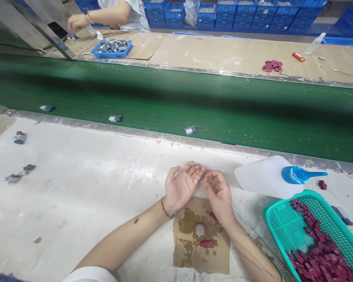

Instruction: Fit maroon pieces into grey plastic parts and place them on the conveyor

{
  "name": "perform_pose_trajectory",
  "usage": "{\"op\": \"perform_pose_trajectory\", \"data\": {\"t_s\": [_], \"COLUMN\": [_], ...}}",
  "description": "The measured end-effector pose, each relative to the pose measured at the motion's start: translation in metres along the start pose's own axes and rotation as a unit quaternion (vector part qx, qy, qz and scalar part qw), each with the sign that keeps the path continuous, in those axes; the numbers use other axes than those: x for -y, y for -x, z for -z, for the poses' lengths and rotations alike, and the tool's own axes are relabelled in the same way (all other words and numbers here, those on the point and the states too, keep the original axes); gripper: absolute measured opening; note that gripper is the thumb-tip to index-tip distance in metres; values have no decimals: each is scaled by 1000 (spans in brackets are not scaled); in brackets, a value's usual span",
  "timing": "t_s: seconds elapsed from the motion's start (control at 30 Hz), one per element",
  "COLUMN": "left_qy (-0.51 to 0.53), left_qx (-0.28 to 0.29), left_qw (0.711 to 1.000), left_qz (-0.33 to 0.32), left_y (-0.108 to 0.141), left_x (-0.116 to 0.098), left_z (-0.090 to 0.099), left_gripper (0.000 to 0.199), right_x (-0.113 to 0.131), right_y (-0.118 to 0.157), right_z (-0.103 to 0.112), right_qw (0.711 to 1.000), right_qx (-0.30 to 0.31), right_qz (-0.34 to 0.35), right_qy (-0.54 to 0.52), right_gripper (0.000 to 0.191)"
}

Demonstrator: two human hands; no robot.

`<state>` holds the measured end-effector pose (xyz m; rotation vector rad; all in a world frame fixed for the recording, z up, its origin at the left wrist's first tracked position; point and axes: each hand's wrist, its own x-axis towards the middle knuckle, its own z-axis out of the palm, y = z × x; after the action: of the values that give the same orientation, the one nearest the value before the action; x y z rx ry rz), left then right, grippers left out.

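My left hand (182, 186) is turned palm up with its fingers loosely stretched, and nothing shows on the palm. Beside its fingertips, my right hand (220, 194) curls its fingers into a pinch; anything between them is too small or hidden to name. Below both hands lies a wet-stained piece of cardboard (201, 262). On it sit a round bottle-cap-like disc (200, 230) with a toothed rim and a small maroon piece (206, 244). A second maroon piece (213, 216) is partly covered by my right hand.
A white bottle with a blue nozzle (261, 176) lies right, above a green basket (270, 219) of maroon pieces (320, 250). Past the table runs a green conveyor (153, 94) carrying grey-white pieces (190, 130). Across it, a person's arm (106, 16) is near a blue tray (111, 55).
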<state>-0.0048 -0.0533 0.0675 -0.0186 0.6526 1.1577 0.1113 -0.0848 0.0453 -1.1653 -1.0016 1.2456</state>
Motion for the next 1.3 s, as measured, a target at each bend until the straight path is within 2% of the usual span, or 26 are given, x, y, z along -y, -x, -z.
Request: {"op": "perform_pose_trajectory", "data": {"t_s": [0.07, 0.17, 0.33, 0.57, 0.7, 0.8, 0.83, 0.87, 0.9, 0.93, 1.0, 1.03, 1.07, 1.1, 1.13, 1.17, 1.23, 1.3], "left_qy": [35, 62, 75, 55, 15, -92, -153, -231, -322, -418, -592, -655, -702, -736, -758, -770, -770, -754], "left_qx": [-31, -35, -35, -36, -34, 22, 50, 78, 102, 115, 113, 107, 104, 104, 107, 112, 122, 128], "left_qw": [999, 997, 996, 997, 998, 994, 987, 969, 937, 884, 734, 661, 601, 557, 530, 521, 536, 568], "left_qz": [20, 28, 35, 48, 48, 48, 24, -23, -92, -174, -313, -350, -367, -371, -364, -352, -324, -304], "left_y": [-1, -1, 0, 4, 11, 6, 0, -8, -17, -29, -53, -65, -76, -86, -94, -101, -110, -115], "left_x": [-3, -4, -6, -8, -7, -12, -16, -20, -24, -29, -37, -39, -41, -40, -39, -36, -29, -23], "left_z": [-1, -2, -4, -9, -13, -20, -24, -28, -33, -38, -47, -51, -53, -55, -56, -57, -58, -60], "left_gripper": [22, 29, 39, 39, 32, 19, 15, 11, 8, 6, 13, 20, 26, 30, 33, 33, 26, 12], "right_x": [-1, -1, 4, 7, 8, 20, 27, 35, 44, 53, 69, 76, 81, 85, 87, 87, 85, 80], "right_y": [0, 0, 1, 1, 2, 8, 12, 17, 24, 32, 50, 60, 69, 76, 82, 86, 88, 83], "right_z": [2, 3, 2, 3, 1, 0, 0, 3, 7, 14, 36, 51, 68, 86, 105, 122, 151, 168], "right_qw": [1000, 998, 998, 999, 999, 1000, 999, 997, 993, 989, 971, 955, 932, 902, 869, 836, 776, 745], "right_qx": [1, 11, 27, 38, 31, -2, -18, -32, -41, -45, -50, -68, -96, -140, -174, -197, -213, -191], "right_qz": [11, 27, 20, 0, -1, 17, 26, 34, 41, 47, 61, 81, 91, 96, 82, 66, 41, 24], "right_qy": [25, 55, 61, 19, -13, 19, 40, 67, 99, 136, 224, 277, 337, 397, 455, 508, 592, 639], "right_gripper": [12, 17, 6, 1, 3, 3, 4, 7, 9, 12, 15, 16, 15, 15, 15, 18, 25, 28]}}
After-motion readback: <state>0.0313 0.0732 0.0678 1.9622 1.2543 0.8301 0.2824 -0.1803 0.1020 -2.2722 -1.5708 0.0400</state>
